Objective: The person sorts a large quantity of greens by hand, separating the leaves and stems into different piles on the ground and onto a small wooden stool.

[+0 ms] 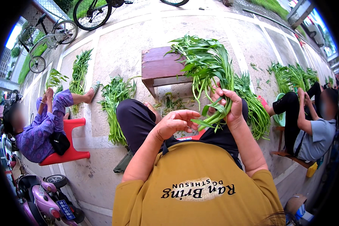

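My right hand (231, 107) is closed round the stems of a thick bunch of water spinach (211, 56), whose leafy tops arch away from me over the right side of a dark red wooden stool (160, 64). The cut stem ends point down toward my lap. My left hand (177, 122) is beside those ends, fingers loosely curled and apart, with nothing visible in it. Its fingertips are close to a leaf that sticks out from the stems. One pile of water spinach (118, 101) lies on the ground left of my knees, another pile (250, 109) to the right.
Leaf scraps (173, 102) litter the ground under the stool. At left a person (45, 120) sits on a red plastic stool (81, 139), holding greens; another person (312, 124) sits at right near a green basin (279, 109). Bicycles (92, 15) stand behind, a pink scooter (45, 199) lower left.
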`<state>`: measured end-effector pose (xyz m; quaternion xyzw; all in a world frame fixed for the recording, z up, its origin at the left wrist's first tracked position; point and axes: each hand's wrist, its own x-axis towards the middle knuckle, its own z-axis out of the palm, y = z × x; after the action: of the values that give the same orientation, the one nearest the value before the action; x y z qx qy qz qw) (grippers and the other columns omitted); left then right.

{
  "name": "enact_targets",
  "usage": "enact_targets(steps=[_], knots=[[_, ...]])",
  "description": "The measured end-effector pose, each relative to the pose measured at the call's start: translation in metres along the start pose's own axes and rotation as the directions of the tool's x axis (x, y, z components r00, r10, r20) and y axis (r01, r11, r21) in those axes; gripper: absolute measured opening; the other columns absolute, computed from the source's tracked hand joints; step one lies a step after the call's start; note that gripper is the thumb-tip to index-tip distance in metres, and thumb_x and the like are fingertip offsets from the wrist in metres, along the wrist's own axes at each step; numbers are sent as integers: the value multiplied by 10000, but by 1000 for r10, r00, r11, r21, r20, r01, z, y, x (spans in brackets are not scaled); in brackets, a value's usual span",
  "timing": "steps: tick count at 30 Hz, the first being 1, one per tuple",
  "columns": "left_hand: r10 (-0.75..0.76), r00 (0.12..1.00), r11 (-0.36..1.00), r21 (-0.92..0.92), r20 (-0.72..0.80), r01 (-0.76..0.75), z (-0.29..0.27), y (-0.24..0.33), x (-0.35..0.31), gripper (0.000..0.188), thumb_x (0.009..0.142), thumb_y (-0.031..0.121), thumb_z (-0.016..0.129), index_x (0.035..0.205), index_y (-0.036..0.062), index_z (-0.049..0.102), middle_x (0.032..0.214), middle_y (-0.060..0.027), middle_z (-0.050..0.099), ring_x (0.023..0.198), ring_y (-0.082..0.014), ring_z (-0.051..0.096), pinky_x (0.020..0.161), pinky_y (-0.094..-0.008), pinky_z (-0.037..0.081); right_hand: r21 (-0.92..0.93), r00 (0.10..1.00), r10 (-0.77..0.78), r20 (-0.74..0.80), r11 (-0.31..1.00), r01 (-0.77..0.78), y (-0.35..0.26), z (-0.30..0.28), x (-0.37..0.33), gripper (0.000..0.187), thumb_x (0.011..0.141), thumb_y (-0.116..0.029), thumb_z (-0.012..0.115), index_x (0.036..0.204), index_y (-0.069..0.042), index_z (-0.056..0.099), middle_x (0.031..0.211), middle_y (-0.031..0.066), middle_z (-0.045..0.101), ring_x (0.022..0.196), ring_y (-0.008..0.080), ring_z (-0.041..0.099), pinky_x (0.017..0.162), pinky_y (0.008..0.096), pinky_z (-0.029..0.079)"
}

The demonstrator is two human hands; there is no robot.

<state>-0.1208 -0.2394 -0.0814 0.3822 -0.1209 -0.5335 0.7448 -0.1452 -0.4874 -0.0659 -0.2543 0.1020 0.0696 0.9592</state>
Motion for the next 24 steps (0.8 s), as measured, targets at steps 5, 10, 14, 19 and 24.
enact_targets(steps=[5,10,14,19,24], knots=[[-30,995,1000,-6,-97,30,-2,-1,-4,340,878,171,583,1162,-17,581,913,-114,671,795,-148,636,743,-273,511,5,1000,-4,-10,1000,4,1,-3,0,306,833,-92,513,1116,22,506,807,29,487,593,88,417,521,202,372],[-6,983,981,191,-182,41,-3,-2,-5,188,867,82,622,1024,-16,649,799,-70,674,692,-110,618,653,-242,512,-7,1000,4,-9,1000,-4,2,-2,0,308,830,-93,516,1116,24,503,810,33,486,596,90,413,532,203,371],[37,950,939,336,-310,73,-1,2,-7,152,861,66,630,985,-19,650,773,-61,666,656,-91,600,624,-227,506,23,1000,-1,-6,1000,1,2,-6,0,309,828,-90,512,1115,25,501,813,35,484,597,91,411,534,203,370],[208,901,923,381,-382,-52,-6,-2,-9,93,856,63,624,921,-4,623,732,-25,631,633,-72,582,589,-209,489,6,1000,-14,9,1000,13,1,-8,1,306,826,-87,505,1112,22,502,813,33,481,595,89,410,535,202,371],[410,731,902,360,-546,-238,3,-2,-8,23,823,17,589,830,19,611,715,45,577,598,-9,482,528,-171,394,30,999,-14,-30,999,15,3,-10,0,300,828,-90,503,1108,18,503,811,35,480,592,88,408,528,202,371]])
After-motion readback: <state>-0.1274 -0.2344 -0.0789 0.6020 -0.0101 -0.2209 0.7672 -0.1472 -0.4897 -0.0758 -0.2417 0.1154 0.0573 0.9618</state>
